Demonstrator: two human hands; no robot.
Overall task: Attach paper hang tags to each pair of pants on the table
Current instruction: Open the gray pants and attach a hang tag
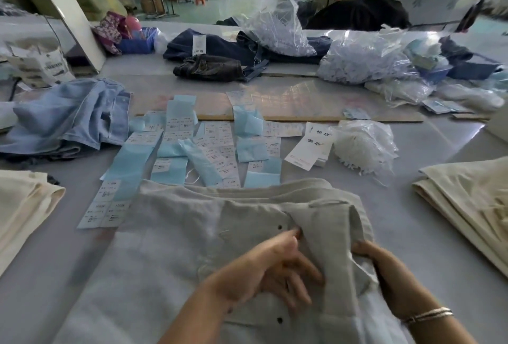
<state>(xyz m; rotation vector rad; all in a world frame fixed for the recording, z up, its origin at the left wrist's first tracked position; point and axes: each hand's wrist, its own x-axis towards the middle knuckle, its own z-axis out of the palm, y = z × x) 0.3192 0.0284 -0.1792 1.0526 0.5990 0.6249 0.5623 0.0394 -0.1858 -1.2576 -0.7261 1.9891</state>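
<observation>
Left hand [277, 266] flat, right hand [371, 254] gripping pants [176, 233].

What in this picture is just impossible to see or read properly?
- Head view: print on the sticker sheets is too small and blurred to read.
- Right hand: its fingertips are hidden under the fold of the beige pants.
- Left hand: blurred; whether it holds a tag cannot be told.
- White bundle: its pieces blur behind the clear bag.
- The pants' legs are cut off by the bottom edge.

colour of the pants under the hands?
Pale beige-grey pants, plain, with dark snap buttons; head view.
</observation>
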